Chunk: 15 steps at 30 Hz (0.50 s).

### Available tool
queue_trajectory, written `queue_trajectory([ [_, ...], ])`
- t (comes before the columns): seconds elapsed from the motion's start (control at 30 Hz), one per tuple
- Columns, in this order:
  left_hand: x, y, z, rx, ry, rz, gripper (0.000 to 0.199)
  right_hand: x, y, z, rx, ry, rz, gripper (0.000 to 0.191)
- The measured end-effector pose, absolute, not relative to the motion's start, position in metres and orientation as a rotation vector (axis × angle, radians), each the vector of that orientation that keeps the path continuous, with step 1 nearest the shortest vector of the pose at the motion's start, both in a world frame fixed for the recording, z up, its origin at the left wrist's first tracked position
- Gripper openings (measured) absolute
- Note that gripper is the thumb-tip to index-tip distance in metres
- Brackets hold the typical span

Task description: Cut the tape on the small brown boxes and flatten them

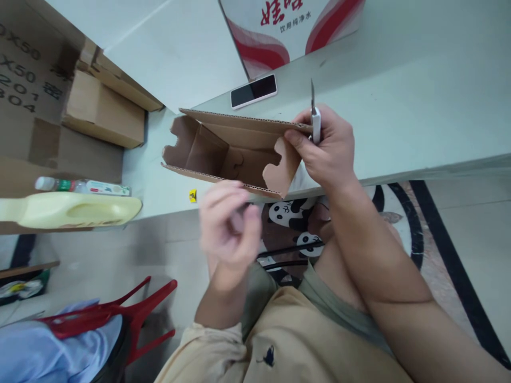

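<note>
An open cardboard box [247, 157] rests at the front edge of the pale table, its hollow inside facing up and its notched end flaps raised. My right hand [329, 146] pinches the box's right corner and also holds a white-handled knife [315, 119], its blade pointing away from me. Just in front of the box's near edge is my left hand [229, 226], blurred, with its fingers curled. Whether anything small is between those fingers is too blurred to tell.
A phone [254, 91] lies behind the box, near a red and white carton [295, 32]. Brown boxes [106, 106], a bottle [59, 184] and a pale yellow object [80, 209] are at the left. A small yellow item [192, 196] sits by the table edge. A red chair [139, 314] stands lower left.
</note>
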<state>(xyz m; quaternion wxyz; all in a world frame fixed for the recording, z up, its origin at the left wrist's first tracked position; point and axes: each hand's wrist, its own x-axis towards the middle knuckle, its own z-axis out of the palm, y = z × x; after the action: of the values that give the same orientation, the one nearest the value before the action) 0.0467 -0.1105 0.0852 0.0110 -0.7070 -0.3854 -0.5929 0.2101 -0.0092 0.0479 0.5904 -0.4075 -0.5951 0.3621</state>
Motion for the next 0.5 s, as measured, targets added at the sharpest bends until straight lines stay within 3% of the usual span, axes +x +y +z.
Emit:
queue_trajectory([
  [0.1, 0.010, -0.089, 0.089, -1.734, -1.060, -2.061, 0.022, 0.214, -0.011, 0.050, -0.964, -1.376, 0.800, 0.017],
  [0.2, -0.027, -0.066, 0.082, -1.755, -1.618, -2.057, 0.020, 0.214, -0.013, 0.053, -0.973, -1.366, 0.778, 0.015],
  [0.3, -0.045, -0.053, 0.068, -1.734, -1.982, -2.300, 0.016, 0.211, -0.012, 0.054, -0.987, -1.364, 0.778, 0.014],
  [0.5, -0.031, -0.059, 0.055, -1.746, -1.951, -2.442, 0.018, 0.210, -0.007, 0.046, -1.064, -1.347, 0.736, 0.013],
])
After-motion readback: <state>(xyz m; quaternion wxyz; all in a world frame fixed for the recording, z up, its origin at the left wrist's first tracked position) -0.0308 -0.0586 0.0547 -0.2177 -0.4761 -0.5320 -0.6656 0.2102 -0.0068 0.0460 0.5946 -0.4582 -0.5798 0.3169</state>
